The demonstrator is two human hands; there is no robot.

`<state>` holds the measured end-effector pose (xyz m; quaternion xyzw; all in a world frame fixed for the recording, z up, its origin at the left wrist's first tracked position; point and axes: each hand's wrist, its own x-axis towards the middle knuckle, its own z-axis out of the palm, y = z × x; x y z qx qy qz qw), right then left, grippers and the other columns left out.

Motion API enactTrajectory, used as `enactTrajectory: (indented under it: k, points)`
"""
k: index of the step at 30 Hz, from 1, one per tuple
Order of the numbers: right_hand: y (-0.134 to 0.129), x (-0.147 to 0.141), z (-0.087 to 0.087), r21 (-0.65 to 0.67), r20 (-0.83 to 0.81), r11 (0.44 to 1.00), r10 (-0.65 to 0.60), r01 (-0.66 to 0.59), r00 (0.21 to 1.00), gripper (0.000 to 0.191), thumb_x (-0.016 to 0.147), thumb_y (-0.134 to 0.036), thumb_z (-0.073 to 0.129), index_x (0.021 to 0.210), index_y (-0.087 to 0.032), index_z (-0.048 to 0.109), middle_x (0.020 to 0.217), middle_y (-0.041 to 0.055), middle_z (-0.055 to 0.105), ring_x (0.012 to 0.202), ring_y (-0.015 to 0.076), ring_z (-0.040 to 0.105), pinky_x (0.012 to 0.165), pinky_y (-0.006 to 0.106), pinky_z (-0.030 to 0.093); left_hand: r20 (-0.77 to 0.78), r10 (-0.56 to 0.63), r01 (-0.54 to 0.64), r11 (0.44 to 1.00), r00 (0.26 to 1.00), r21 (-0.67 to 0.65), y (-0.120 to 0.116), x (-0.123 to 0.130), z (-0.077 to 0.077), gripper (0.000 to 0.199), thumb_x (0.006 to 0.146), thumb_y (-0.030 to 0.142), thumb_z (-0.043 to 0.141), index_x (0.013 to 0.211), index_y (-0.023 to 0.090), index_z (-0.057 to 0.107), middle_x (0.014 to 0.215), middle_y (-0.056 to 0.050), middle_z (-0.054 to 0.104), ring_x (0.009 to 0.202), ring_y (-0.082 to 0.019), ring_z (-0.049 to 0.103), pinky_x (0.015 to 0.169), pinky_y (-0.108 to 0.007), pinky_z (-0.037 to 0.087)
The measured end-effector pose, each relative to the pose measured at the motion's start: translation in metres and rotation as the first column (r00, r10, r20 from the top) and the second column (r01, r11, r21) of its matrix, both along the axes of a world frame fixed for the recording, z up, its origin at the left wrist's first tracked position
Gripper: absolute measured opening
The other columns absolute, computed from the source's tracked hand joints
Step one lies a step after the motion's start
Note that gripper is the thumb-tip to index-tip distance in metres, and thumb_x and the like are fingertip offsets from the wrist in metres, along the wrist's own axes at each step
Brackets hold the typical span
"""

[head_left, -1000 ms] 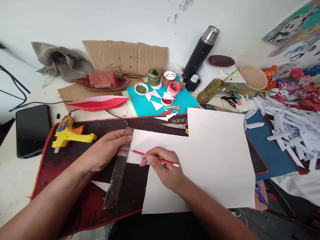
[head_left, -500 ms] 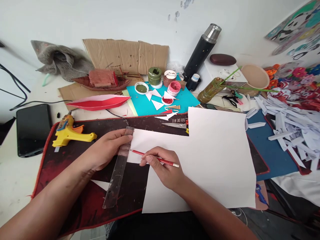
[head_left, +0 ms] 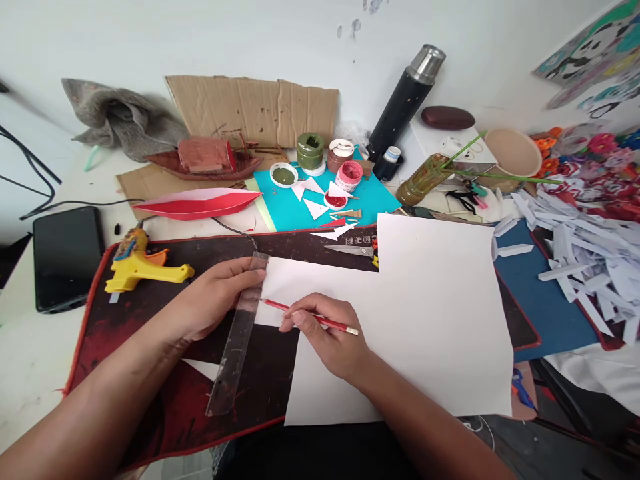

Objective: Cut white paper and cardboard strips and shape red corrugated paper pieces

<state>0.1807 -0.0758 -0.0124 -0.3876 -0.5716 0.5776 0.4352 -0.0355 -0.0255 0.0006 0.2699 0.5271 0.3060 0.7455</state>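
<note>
A large white sheet of paper (head_left: 420, 327) with cut-out corners lies over the dark mat. My left hand (head_left: 220, 290) grips the upper part of a clear ruler (head_left: 230, 373), thumb on top, along the paper's narrow left end. Between the thumb and fingers of my right hand (head_left: 327, 333) is a red pencil (head_left: 280, 306) with a white eraser end. Its tip meets the paper's left end right beside the ruler's edge. A small white paper scrap (head_left: 203, 369) lies left of the ruler, partly under my left forearm.
A yellow glue gun (head_left: 145, 263) and black phone (head_left: 67, 260) lie at left. Behind are a red paper boat (head_left: 197, 205), a brown model boat (head_left: 205, 160), paint jars (head_left: 310, 152) and scissors (head_left: 353, 250). Folded paper strips (head_left: 570, 260) pile up at right beside a black thermos (head_left: 403, 107).
</note>
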Motion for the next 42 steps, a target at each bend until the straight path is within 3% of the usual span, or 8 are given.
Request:
enactTrajectory:
  k: [13,23,42]
  points:
    - [0.0001,0.0007,0.0009,-0.002,0.007,1.000,0.006,-0.006,1.000,0.025,0.107,-0.038,0.065,0.096,-0.020,0.079,0.086,0.0059,0.082,0.082,0.0201,0.078,0.078,0.032,0.060,0.011,-0.008,0.007,1.000,1.000,0.002,0.0000,-0.0008,-0.0025,0.028,0.075,0.037,0.092,0.089,0.018,0.076,0.077,-0.002,0.072,0.065,-0.017,0.070,0.062,-0.026,0.062]
    - [-0.0004,0.0015,0.0004,-0.009,-0.003,1.000,0.008,-0.008,1.000,0.024,0.107,-0.037,0.065,0.097,-0.020,0.078,0.086,0.0057,0.082,0.082,0.0201,0.078,0.078,0.032,0.060,0.018,-0.004,0.004,1.000,1.000,-0.010,0.0000,0.0005,0.0008,0.034,0.069,0.039,0.097,0.087,0.018,0.077,0.076,-0.002,0.073,0.066,-0.018,0.071,0.063,-0.027,0.063]
    - [0.0000,0.0016,0.0011,-0.029,0.014,1.000,0.013,-0.013,1.000,0.027,0.107,-0.042,0.064,0.096,-0.021,0.078,0.086,0.0054,0.082,0.082,0.0206,0.079,0.078,0.033,0.061,0.010,-0.014,0.014,1.000,1.000,0.001,-0.0002,0.0003,0.0026,0.030,0.071,0.034,0.095,0.088,0.019,0.075,0.077,-0.002,0.074,0.067,-0.018,0.072,0.064,-0.028,0.064]
